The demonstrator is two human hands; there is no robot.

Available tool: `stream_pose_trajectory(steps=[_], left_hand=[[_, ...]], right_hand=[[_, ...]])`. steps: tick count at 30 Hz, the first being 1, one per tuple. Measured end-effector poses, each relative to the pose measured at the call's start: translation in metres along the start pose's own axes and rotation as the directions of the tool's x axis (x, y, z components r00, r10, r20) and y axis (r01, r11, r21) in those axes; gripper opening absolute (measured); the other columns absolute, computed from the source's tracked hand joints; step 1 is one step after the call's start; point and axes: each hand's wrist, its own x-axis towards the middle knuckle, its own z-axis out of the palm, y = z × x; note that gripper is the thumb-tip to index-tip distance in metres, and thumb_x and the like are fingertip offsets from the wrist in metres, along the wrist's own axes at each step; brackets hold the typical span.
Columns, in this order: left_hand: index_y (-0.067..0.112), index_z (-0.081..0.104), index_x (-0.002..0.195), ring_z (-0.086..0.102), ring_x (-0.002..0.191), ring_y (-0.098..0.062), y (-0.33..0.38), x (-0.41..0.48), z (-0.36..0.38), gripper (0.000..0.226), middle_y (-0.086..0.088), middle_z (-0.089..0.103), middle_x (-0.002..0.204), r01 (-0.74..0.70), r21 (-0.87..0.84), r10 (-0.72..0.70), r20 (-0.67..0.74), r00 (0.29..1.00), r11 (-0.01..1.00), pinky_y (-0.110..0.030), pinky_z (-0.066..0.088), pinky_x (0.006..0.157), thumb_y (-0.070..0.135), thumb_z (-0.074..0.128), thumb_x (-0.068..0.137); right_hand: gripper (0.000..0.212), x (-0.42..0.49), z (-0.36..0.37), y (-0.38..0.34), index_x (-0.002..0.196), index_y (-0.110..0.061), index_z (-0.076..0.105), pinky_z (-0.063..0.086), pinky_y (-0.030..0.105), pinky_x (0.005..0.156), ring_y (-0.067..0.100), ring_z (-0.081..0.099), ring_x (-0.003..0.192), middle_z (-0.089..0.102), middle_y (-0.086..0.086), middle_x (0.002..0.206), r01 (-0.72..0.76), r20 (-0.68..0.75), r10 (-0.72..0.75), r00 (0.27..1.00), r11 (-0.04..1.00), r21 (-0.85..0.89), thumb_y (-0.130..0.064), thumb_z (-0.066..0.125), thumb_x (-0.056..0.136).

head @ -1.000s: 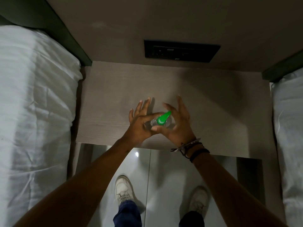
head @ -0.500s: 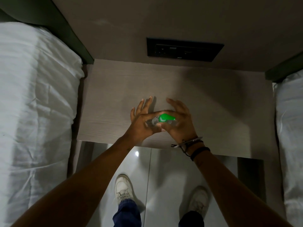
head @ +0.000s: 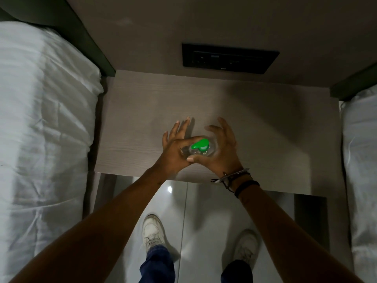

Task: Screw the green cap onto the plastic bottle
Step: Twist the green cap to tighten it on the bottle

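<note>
A clear plastic bottle (head: 201, 155) stands upright on the pale wooden bedside table (head: 142, 119), seen from above. A bright green cap (head: 200, 145) sits on its neck. My left hand (head: 175, 148) pinches the bottle's top from the left with thumb and forefinger, the other fingers spread. My right hand (head: 221, 150) cups the cap and bottle top from the right, fingers curled over the far side and thumb in front. The bottle's lower body is hidden under the hands.
White beds flank the table: one on the left (head: 44, 123), one on the right (head: 359, 152). A dark switch panel (head: 229, 58) is set in the wall behind. Below the table's front edge are glossy floor tiles and my white shoes (head: 152, 231).
The green cap has turned on the bottle between the frames. My right hand's fingers went from straight to curled around the cap. My left hand has stayed in place.
</note>
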Motion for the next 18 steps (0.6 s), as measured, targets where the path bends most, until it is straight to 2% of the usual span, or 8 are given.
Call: stream_pose_trajectory(steps=[2, 4, 5, 8, 11, 13, 15, 18], left_hand=[[0.050, 0.055, 0.111, -0.004, 0.143, -0.014, -0.0021, 0.0016, -0.0012, 0.052, 0.005, 0.015, 0.156, -0.007, -0.012, 0.007, 0.003, 1.000, 1.000, -0.046, -0.008, 0.110, 0.047, 0.076, 0.064], [0.042, 0.062, 0.106, -0.004, 0.142, -0.014, -0.0019, 0.0029, -0.0012, 0.049, 0.004, 0.016, 0.156, 0.000, -0.006, 0.000, 0.018, 1.000, 1.000, -0.047, -0.007, 0.110, 0.051, 0.076, 0.061], [0.038, 0.065, 0.102, -0.002, 0.142, -0.015, -0.0012, 0.0030, 0.0000, 0.045, 0.002, 0.017, 0.157, 0.008, 0.003, -0.008, 0.016, 1.000, 1.000, -0.047, -0.006, 0.110, 0.051, 0.077, 0.061], [0.033, 0.067, 0.106, 0.003, 0.143, -0.018, 0.0000, 0.0018, 0.0036, 0.044, -0.002, 0.021, 0.155, 0.030, 0.026, -0.029, -0.027, 0.999, 0.999, -0.050, -0.001, 0.112, 0.042, 0.080, 0.065], [0.034, 0.065, 0.111, 0.002, 0.143, -0.020, -0.0007, 0.0016, 0.0024, 0.046, -0.005, 0.021, 0.156, 0.014, 0.010, -0.014, -0.002, 1.000, 1.000, -0.053, -0.002, 0.111, 0.040, 0.076, 0.068], [0.035, 0.064, 0.109, 0.004, 0.143, -0.024, 0.0000, 0.0017, 0.0007, 0.049, -0.007, 0.022, 0.155, 0.005, -0.031, -0.005, -0.003, 1.000, 1.000, -0.055, -0.001, 0.110, 0.039, 0.081, 0.063], [0.040, 0.062, 0.109, 0.004, 0.143, -0.025, 0.0016, 0.0023, -0.0005, 0.053, -0.007, 0.022, 0.155, -0.007, -0.049, 0.007, 0.001, 1.000, 0.999, -0.056, -0.001, 0.110, 0.039, 0.083, 0.060], [0.041, 0.060, 0.114, 0.001, 0.144, -0.022, 0.0051, 0.0034, -0.0023, 0.054, -0.005, 0.020, 0.156, 0.009, -0.027, -0.009, 0.031, 0.999, 1.000, -0.053, -0.003, 0.110, 0.045, 0.080, 0.063]], right_hand=[[0.067, -0.0009, -0.0015, 0.0042, 0.120, -0.022, 0.057, 0.028, 0.062, 0.108, 0.032, 0.022, 0.139, 0.030, 0.010, 0.152, 0.058, 0.043, -0.058, 0.997, 0.998, 0.011, -0.030, 0.085, 0.060], [0.044, -0.0008, -0.0031, 0.0032, 0.102, -0.020, 0.068, 0.030, 0.064, 0.103, 0.035, 0.030, 0.135, 0.045, 0.008, 0.143, 0.070, 0.000, -0.070, 0.998, 0.997, -0.023, -0.026, 0.085, 0.062], [0.041, -0.0004, -0.0023, 0.0015, 0.094, -0.018, 0.070, 0.033, 0.063, 0.101, 0.033, 0.035, 0.132, 0.053, 0.007, 0.136, 0.058, -0.041, -0.060, 0.997, 0.997, -0.051, -0.027, 0.087, 0.058], [0.056, -0.0005, 0.0033, -0.0043, 0.087, -0.017, 0.063, 0.038, 0.059, 0.097, 0.029, 0.045, 0.124, 0.056, 0.009, 0.128, -0.009, -0.145, -0.002, 0.989, 0.997, -0.076, -0.041, 0.090, 0.044], [0.081, -0.0022, 0.0048, -0.0030, 0.118, -0.022, 0.051, 0.033, 0.058, 0.106, 0.027, 0.030, 0.136, 0.032, 0.011, 0.148, -0.035, -0.049, 0.035, 0.998, 0.999, 0.014, -0.045, 0.088, 0.050], [0.069, -0.0015, 0.0022, 0.0012, 0.123, -0.020, 0.054, 0.028, 0.060, 0.108, 0.031, 0.025, 0.139, 0.031, 0.012, 0.151, 0.025, 0.028, -0.026, 0.999, 0.999, 0.032, -0.030, 0.085, 0.062], [0.044, -0.0016, -0.0010, 0.0027, 0.105, -0.016, 0.066, 0.029, 0.063, 0.105, 0.036, 0.031, 0.135, 0.044, 0.011, 0.143, 0.058, 0.015, -0.058, 0.998, 0.998, 0.008, -0.020, 0.084, 0.065], [0.049, -0.0012, 0.0017, -0.0007, 0.092, -0.016, 0.066, 0.037, 0.061, 0.097, 0.032, 0.045, 0.124, 0.058, 0.009, 0.125, 0.022, -0.115, -0.025, 0.993, 0.999, -0.028, -0.029, 0.089, 0.052]])
